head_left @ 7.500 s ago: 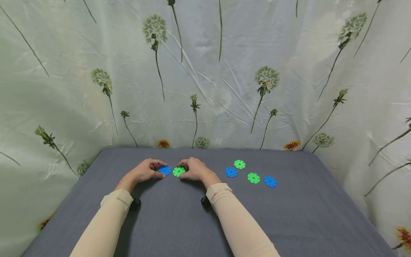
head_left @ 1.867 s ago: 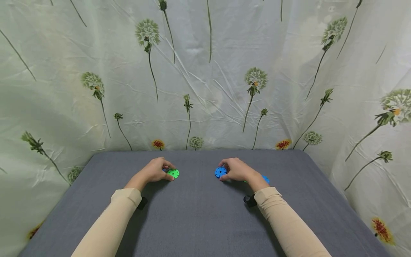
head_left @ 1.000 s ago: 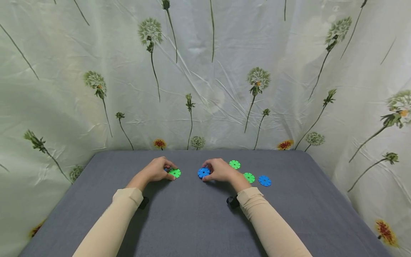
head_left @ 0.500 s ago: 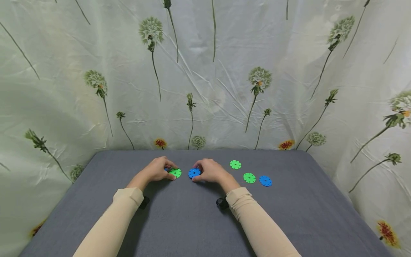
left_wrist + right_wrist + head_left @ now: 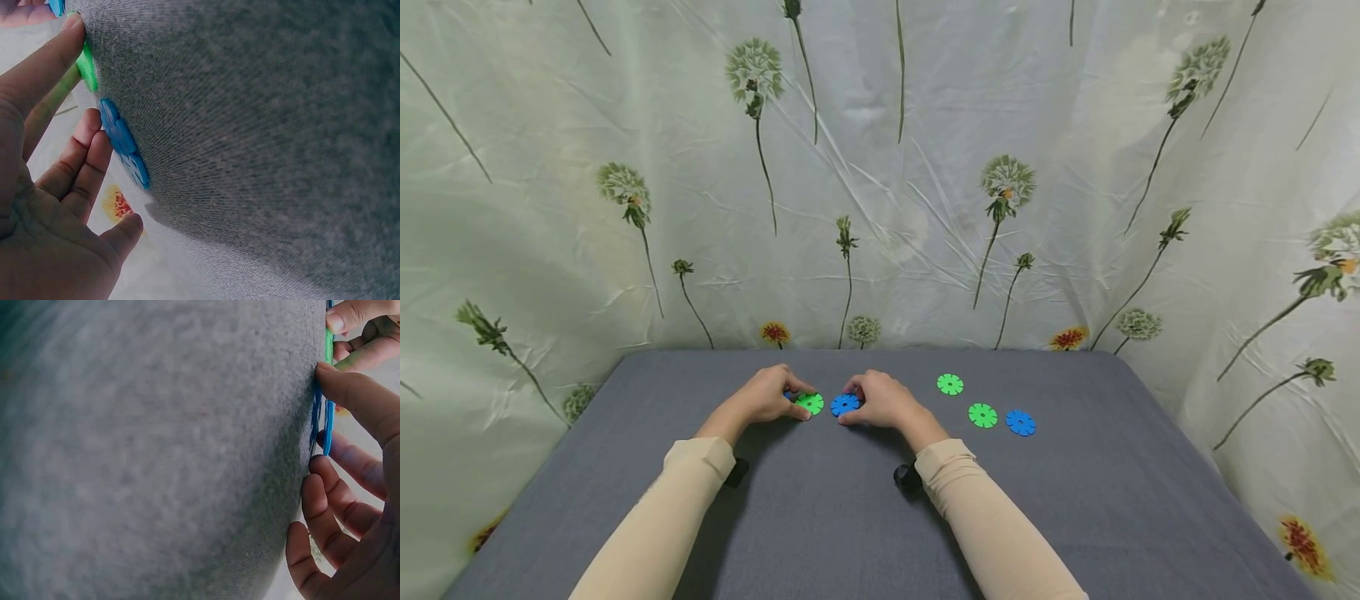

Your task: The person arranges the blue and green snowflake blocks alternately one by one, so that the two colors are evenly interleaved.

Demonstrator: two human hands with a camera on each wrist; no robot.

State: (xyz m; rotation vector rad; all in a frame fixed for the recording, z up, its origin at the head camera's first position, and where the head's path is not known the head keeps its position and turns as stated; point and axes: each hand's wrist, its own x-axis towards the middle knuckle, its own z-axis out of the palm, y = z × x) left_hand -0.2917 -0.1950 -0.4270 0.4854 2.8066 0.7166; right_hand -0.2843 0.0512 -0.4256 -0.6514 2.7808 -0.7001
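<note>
In the head view my left hand (image 5: 766, 397) grips a green notched building disc (image 5: 809, 404) by its edges, thumb in front and index finger behind. Under the same hand a blue notched disc (image 5: 124, 142), mostly hidden from above, lies by the curled fingers in the left wrist view. My right hand (image 5: 883, 400) pinches another blue notched disc (image 5: 845, 405) between thumb and finger, just right of the green one, with a narrow strip of cloth between them. The right wrist view shows that blue disc (image 5: 329, 428) edge-on, close over the cloth.
To the right lie two green notched discs, one farther back (image 5: 950, 384) and one nearer (image 5: 982, 415), with a blue notched disc (image 5: 1020, 422) beside the nearer. Grey cloth (image 5: 820, 517) covers the table. A flowered curtain (image 5: 895, 208) hangs behind its far edge.
My left hand has moved from the first blue disc to the green disc that my right hand held. The right hand took a blue disc from the right-hand group and brought it left beside the green.
</note>
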